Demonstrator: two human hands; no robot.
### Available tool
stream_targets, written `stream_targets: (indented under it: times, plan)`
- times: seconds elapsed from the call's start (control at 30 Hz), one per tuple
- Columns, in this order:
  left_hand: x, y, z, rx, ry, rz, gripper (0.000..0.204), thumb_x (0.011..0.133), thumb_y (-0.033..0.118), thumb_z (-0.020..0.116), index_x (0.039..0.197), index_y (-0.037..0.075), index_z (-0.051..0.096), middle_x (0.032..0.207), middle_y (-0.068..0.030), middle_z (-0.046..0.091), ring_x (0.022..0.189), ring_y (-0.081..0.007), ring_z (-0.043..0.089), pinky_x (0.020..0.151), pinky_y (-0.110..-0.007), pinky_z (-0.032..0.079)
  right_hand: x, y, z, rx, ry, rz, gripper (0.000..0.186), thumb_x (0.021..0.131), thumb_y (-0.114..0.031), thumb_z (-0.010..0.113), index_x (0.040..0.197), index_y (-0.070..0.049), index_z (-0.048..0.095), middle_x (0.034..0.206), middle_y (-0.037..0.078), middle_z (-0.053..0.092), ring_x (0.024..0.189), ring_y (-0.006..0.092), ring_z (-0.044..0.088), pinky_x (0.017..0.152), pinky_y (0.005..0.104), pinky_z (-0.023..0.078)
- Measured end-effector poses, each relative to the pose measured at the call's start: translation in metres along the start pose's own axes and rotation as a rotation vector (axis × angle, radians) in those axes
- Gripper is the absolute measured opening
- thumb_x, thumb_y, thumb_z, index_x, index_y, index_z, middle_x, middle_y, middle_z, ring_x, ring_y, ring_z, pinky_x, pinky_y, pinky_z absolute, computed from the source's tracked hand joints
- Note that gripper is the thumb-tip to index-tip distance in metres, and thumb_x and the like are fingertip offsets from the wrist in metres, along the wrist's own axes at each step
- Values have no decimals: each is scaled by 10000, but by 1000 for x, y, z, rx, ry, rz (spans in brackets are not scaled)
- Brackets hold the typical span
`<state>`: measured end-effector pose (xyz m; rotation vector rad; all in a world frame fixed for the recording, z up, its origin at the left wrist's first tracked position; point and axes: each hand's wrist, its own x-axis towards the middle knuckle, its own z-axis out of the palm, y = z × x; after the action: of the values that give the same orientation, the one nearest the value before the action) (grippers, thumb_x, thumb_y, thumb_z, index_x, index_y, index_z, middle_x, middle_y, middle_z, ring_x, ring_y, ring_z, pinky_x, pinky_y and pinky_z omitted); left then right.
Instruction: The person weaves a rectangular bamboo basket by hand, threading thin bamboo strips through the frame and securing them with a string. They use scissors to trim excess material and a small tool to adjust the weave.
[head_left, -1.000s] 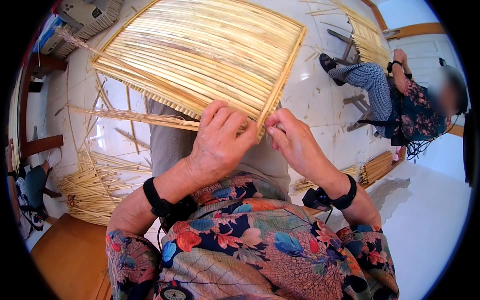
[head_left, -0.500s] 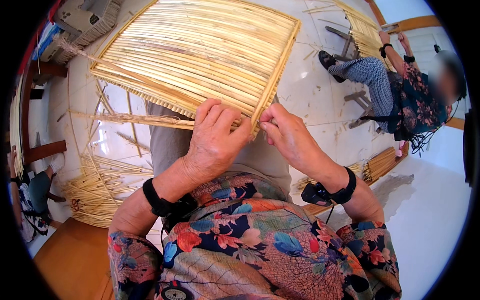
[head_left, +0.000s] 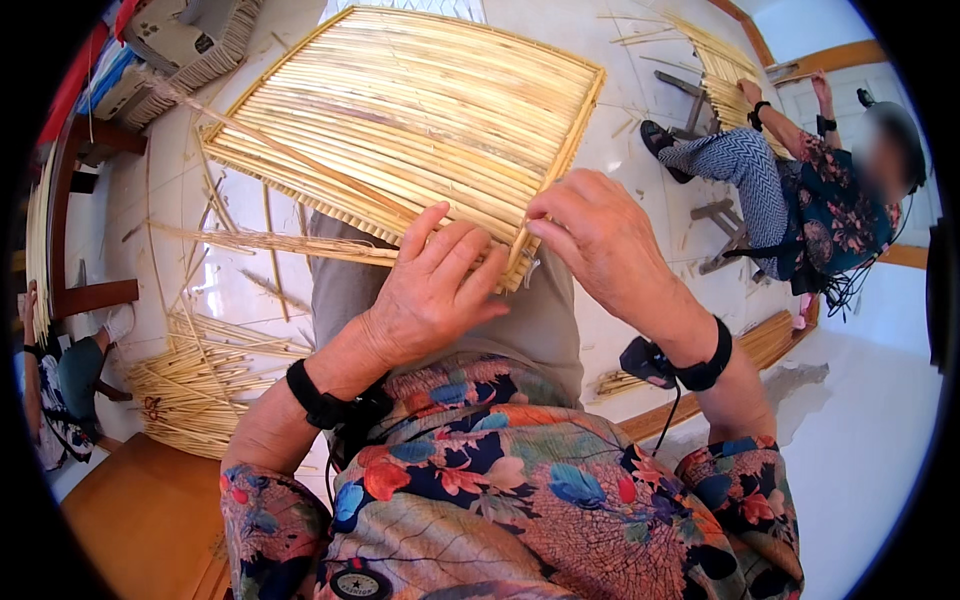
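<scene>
Higher than in the earlier frame, the right hand (head_left: 612, 235) is at the right edge of the reed panel (head_left: 420, 110), its bent fingers' grip impossible to tell, while the left hand (head_left: 430, 285) grips the panel's near edge above grey trousers (head_left: 345, 295).

Upper centre: stalk panel (head_left: 430, 110) is laid partly over lap (head_left: 545, 325) | centre: its near corner is touched by left hand (head_left: 430, 285) | right of centre: right hand (head_left: 605, 230) is poised beside that corner | lower left: cut stalks (head_left: 195, 385) are heaped on floor (head_left: 632, 170) | upper right: second panel (head_left: 722, 75) is handled by co-worker (head_left: 825, 205)
</scene>
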<state>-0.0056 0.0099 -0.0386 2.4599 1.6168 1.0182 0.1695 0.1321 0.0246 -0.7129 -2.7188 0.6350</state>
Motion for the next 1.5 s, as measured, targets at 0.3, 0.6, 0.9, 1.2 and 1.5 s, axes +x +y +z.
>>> stream_targets:
  times: [0.3, 0.6, 0.9, 1.2, 1.5]
  plan:
    - [-5, -2, 9, 183, 126, 69, 340, 681, 115, 691, 1011, 40, 664, 1057, -106, 560, 1001, -252, 575, 988, -495, 412, 54, 15, 3, 88, -609, 15, 155, 852, -198, 604, 815, -48, 606, 801, 126, 601, 797, 344, 595, 680, 437, 466]
    - [-6, -6, 4, 131, 85, 76, 333, 674, 115, 675, 1001, 48, 680, 1055, -95, 568, 983, -245, 574, 973, -482, 409, 69, 16, 21, 178, -665, 66, 153, 773, -157, 594, 718, -15, 576, 689, 135, 576, 645, 297, 568, 603, 389, 460]
    - [-7, 0, 10, 116, 89, 96, 308, 707, 136, 624, 1004, 66, 667, 1055, -83, 558, 1023, -225, 555, 966, -461, 406, 98, 26, 64, 263, -217, -155, 172, 795, -138, 583, 711, 12, 594, 611, 109, 574, 518, 168, 513, 518, 342, 448]
    - [-8, 7, 9, 104, 26, 53, 376, 715, 144, 643, 1079, 46, 633, 1034, -72, 596, 1016, -235, 566, 985, -479, 386, 101, 14, 19, 1201, -285, 549, 209, 947, -216, 577, 904, -12, 594, 751, 31, 573, 497, 91, 523, 477, 229, 498]
    - [-3, 16, 5, 140, -43, 45, 379, 712, 149, 624, 1073, 34, 638, 1026, -50, 603, 990, -214, 563, 1008, -484, 364, 120, 9, 28, 1038, -295, 405, 157, 918, -193, 639, 853, -50, 654, 692, -55, 490, 534, 7, 328, 427, 169, 261]
